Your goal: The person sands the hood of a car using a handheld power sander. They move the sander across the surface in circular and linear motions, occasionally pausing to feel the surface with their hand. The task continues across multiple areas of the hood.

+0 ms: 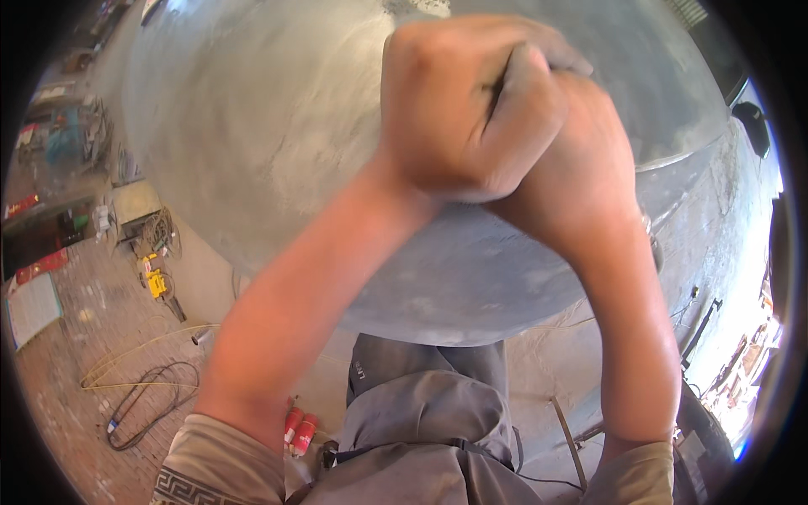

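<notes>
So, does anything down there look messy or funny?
Yes, a bit: on the brick floor at the left, a dark cable and a thin yellow line sprawl in loose loops instead of being neatly coiled, which looks untidy.

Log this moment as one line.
left hand: curled, overlapping right hand | right hand: partly covered, grip unclear | beneath both in view: large grey rounded metal-looking shell
</notes>
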The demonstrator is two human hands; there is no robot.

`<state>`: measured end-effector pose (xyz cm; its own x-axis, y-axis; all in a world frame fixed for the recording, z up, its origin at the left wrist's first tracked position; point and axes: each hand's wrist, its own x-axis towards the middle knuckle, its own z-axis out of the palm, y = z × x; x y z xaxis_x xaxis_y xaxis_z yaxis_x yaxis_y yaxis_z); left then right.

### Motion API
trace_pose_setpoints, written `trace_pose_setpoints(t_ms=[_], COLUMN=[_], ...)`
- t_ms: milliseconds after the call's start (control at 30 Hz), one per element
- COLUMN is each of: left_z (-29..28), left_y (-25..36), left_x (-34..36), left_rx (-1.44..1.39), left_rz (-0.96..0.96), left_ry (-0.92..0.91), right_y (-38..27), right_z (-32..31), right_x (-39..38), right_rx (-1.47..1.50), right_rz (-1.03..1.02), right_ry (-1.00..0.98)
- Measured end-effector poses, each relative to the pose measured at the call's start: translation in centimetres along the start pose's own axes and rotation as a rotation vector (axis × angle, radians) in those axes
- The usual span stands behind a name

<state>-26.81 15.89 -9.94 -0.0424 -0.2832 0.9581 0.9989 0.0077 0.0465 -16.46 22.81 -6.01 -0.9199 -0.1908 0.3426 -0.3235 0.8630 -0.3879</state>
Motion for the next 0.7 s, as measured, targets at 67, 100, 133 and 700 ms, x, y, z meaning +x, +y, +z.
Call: trace_pose_setpoints(t_ms=[67, 100, 133, 700], left_z=[-0.3, -0.6, -0.8, -6.2], left_y=[0.1, 0.1, -0.1, 4.0], left_x=[0.5, 0.9, 0.9, 2.7], left_rx=[0.022, 0.036, 0.047, -0.168], left_rz=[0.017, 0.03, 0.036, -0.785], left_ry=[-0.014, -0.022, -0.027, -0.565], right_y=[0.2, 0.1, -0.1, -1.9], right_z=[-0.2, -0.2, -0.2, -0.3], right_x=[0.9, 1.4, 1.3, -0.1], right_rx=[-0.024, -0.038, -0.037, 0.022], right_rz=[-0.029, -0.051, -0.05, 0.05], right_ry=[0.039, 0.057, 0.037, -0.119])
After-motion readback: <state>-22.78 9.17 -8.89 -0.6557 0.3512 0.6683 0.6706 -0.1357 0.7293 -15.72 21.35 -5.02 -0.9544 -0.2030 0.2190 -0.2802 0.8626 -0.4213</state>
